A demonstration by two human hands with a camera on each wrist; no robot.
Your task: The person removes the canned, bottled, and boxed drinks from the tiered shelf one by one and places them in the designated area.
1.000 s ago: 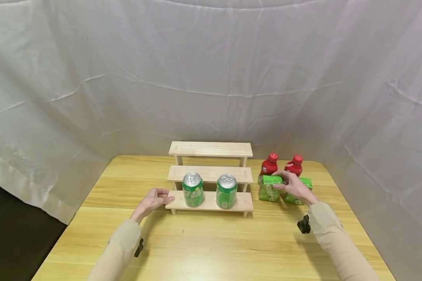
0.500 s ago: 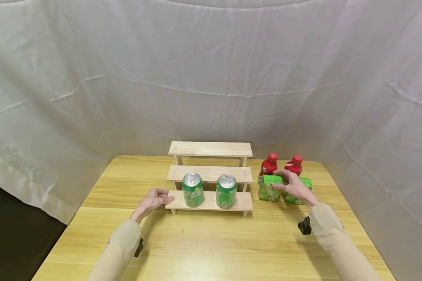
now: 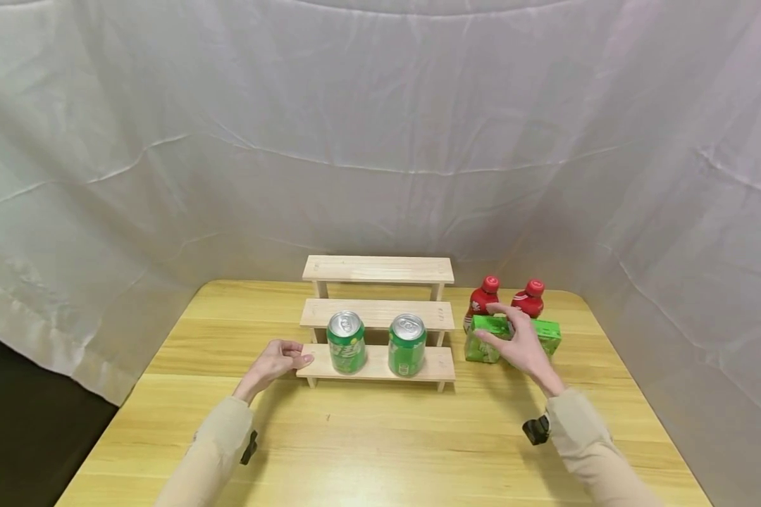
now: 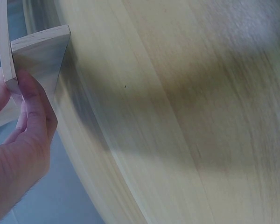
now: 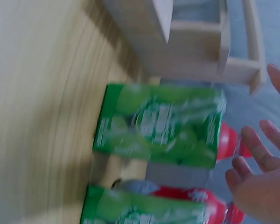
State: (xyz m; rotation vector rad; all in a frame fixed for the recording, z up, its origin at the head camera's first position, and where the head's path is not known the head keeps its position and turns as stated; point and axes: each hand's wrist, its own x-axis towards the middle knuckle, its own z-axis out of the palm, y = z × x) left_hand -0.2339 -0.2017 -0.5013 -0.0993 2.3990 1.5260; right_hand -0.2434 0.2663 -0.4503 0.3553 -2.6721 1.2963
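Right hand point(image 3: 518, 343) hovers with fingers spread and holding nothing, just above and in front of the two green cartons point(image 3: 485, 338) on the tabletop point(image 3: 380, 443). A careless reach could tip the near carton or knock the red bottles point(image 3: 482, 299) standing right behind. Left hand point(image 3: 275, 359) pinches the left end of the wooden rack point(image 3: 374, 364); a tug there might topple the two green cans point(image 3: 346, 341) on its lowest step.

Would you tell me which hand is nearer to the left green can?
Left. The left hand holds the shelf end just beside the left green can; the right hand is over the cartons.
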